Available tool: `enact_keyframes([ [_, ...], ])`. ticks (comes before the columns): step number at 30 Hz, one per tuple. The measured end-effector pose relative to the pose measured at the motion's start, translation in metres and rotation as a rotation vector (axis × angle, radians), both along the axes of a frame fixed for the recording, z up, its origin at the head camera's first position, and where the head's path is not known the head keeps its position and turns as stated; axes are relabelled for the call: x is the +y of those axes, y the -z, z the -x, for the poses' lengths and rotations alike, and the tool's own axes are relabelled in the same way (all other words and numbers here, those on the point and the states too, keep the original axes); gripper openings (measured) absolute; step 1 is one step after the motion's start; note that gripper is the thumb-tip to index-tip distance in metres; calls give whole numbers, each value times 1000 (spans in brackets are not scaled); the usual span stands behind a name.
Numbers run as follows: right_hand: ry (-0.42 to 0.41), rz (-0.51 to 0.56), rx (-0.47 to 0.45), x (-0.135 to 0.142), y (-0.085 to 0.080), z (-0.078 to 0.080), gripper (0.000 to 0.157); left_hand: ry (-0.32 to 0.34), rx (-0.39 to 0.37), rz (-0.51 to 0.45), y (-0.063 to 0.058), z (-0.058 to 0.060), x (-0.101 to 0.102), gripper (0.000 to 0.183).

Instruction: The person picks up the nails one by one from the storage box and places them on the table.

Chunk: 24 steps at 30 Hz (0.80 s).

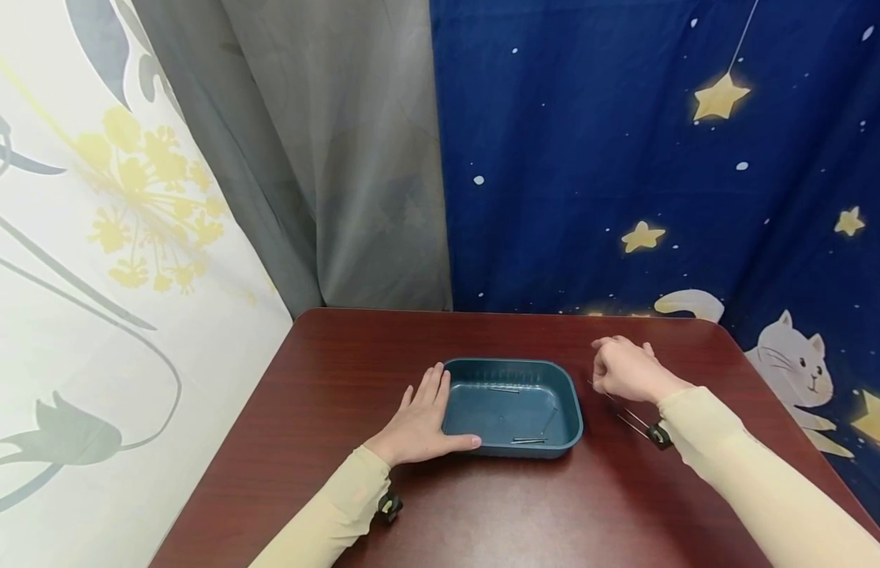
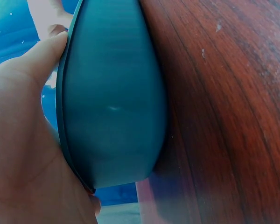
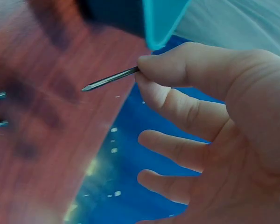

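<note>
- Our right hand [image 3: 210,126] pinches one nail [image 3: 107,80] between thumb and index finger, its pointed end jutting free; the other fingers stand apart from it.
- With so little of the nail under the fingertips, we think it could swivel or drop if the pinch loosens.
- That nail is above the table, just right of the blue tray [image 1: 482,414].
- Our left hand [image 1: 420,422] lies with straight fingers along the tray's left rim, clamped on nothing; uneven pressure there might tip or slide the tray.
- Loose nails [image 1: 633,426] lie on the table [image 1: 518,513] below our right wrist, where a low sleeve could scatter them.
- More nails [image 1: 530,440] lie inside the tray.
</note>
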State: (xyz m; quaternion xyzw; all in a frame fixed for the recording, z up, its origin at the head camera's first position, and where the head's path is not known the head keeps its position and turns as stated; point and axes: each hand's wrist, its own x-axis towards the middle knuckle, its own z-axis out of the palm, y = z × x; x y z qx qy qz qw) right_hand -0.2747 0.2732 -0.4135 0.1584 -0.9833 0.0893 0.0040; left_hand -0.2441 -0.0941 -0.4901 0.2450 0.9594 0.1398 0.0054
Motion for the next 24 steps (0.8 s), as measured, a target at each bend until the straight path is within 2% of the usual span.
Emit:
enact_keyframes([
  [6, 39, -10, -46, 17, 18, -1, 24, 2, 8, 1, 0, 1, 0, 121],
  [15, 115, -19, -171, 31, 46, -6, 18, 6, 9, 7, 2, 2, 1, 122],
  [18, 124, -24, -157, 34, 54, -9, 20, 10, 8, 2, 2, 2, 1, 122],
  [24, 123, -34, -71, 36, 63, -15, 25, 5, -2, -14, 2, 2, 0, 121],
])
